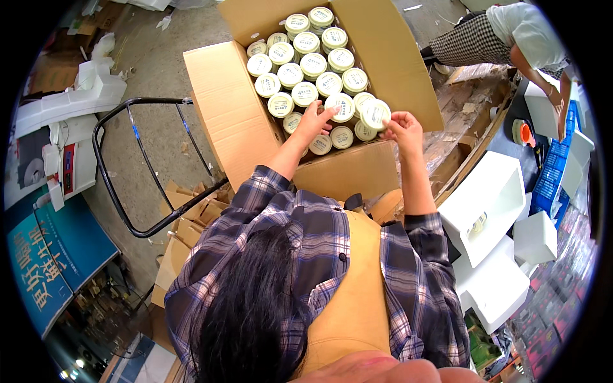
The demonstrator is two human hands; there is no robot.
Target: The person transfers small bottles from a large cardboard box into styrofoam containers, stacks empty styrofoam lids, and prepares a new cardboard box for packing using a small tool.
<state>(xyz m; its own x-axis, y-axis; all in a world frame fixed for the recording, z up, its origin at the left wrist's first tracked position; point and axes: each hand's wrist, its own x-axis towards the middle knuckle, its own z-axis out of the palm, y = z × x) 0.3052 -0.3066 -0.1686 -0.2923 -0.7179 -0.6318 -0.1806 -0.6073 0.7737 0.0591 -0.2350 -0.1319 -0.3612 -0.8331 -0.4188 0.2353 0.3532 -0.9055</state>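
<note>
Dark plaid sleeves (239, 198) come in from below, reaching over an open brown cardboard carton (220, 96). Left hand (309, 125): fingers spread apart, fingertips at the round lids, apparently touching one; no clear grip, exact contact hard to tell. Right hand (405, 133): thumb and fingers pinched on the rim of a round, pale-lidded tub (375, 115), which sits higher than its neighbours at the carton's near right; being lifted or set down, cannot tell. Done, as far as shows: rows of matching pale-lidded round tubs (306, 43) stand lid-up across most of the carton. Left, by judgement: lids along the near edge look lower, so the upper layer seems incomplete there, and the flaps stand open, not folded over. Right of the carton, a white foam box (507, 179) has a similar round tub (479, 221) inside. Left, a black metal tube frame (102, 163). Farther off at upper right, a co-worker (527, 32) bends toward a blue plastic crate (550, 172).
</note>
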